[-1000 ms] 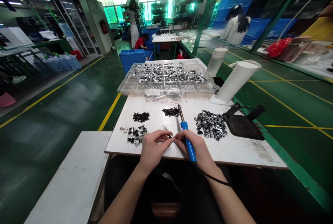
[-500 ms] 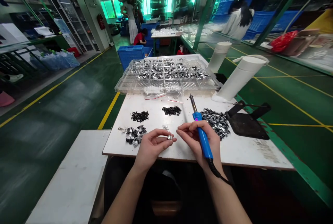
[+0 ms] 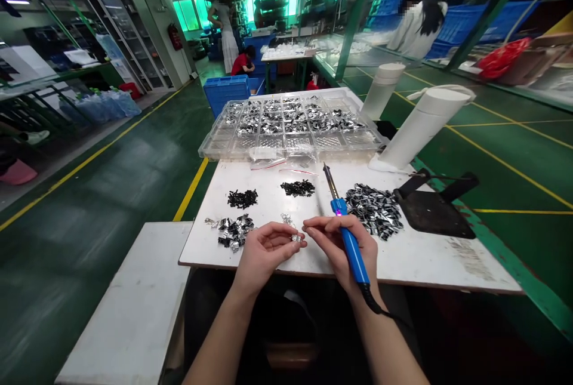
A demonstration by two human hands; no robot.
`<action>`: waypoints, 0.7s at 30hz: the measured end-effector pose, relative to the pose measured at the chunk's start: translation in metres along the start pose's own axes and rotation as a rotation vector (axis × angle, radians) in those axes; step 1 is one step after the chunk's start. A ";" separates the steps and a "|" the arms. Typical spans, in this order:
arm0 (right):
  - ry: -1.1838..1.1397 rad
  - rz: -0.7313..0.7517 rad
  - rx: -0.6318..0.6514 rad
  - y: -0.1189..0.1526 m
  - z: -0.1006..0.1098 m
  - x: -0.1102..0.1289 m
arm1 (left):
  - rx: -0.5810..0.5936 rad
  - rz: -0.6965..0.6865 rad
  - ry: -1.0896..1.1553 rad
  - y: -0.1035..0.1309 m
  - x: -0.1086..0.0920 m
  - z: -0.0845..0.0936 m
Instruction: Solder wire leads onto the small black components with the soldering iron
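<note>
My left hand [image 3: 263, 250] pinches a small shiny metal part [image 3: 295, 238] between thumb and fingertips, just above the near edge of the white table [image 3: 425, 256]. My right hand [image 3: 342, 245] grips a blue-handled soldering iron [image 3: 347, 236], whose tip points away toward the tray. The fingertips of both hands almost meet at the small part. To the left of my left hand lies a pile of silver and black parts [image 3: 233, 231]. A larger pile of the same kind [image 3: 375, 211] lies right of the iron.
Two small heaps of black parts [image 3: 242, 198] [image 3: 298, 188] sit mid-table. A clear compartment tray [image 3: 290, 125] with metal parts stands behind them. A black iron stand [image 3: 436, 209] and two white cylinders [image 3: 423, 128] are at the right. Other people work in the background.
Both hands parted slightly after touching together. My right hand swung the iron's tip from left to further right and lifted it. The camera shifted a little.
</note>
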State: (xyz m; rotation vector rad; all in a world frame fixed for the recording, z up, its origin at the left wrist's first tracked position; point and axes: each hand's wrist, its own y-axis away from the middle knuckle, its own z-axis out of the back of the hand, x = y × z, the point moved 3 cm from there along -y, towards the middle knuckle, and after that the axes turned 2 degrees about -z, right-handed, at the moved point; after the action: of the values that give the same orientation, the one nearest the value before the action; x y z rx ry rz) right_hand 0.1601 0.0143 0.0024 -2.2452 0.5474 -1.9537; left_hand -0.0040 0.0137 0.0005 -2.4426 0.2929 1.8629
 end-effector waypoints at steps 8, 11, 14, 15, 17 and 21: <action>-0.046 -0.024 -0.002 0.003 0.004 -0.005 | -0.076 -0.040 -0.011 -0.004 0.003 0.000; -0.050 -0.057 0.029 0.003 0.002 -0.004 | -0.071 -0.070 -0.057 -0.004 0.003 -0.003; -0.038 -0.090 0.026 0.003 0.002 -0.003 | -0.094 -0.076 -0.100 -0.003 0.005 -0.004; -0.031 -0.100 0.022 0.003 0.002 -0.003 | -0.108 -0.075 -0.107 -0.003 0.006 -0.004; -0.019 -0.108 0.026 0.002 0.003 -0.004 | -0.137 -0.075 -0.117 -0.003 0.007 -0.004; -0.014 -0.092 0.073 0.000 0.003 -0.006 | -0.161 -0.070 -0.125 -0.002 0.006 -0.004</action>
State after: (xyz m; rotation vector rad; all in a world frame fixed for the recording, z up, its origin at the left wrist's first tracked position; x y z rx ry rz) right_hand 0.1628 0.0157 -0.0043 -2.2756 0.3713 -1.9648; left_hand 0.0021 0.0147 -0.0046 -2.3842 0.0520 2.0723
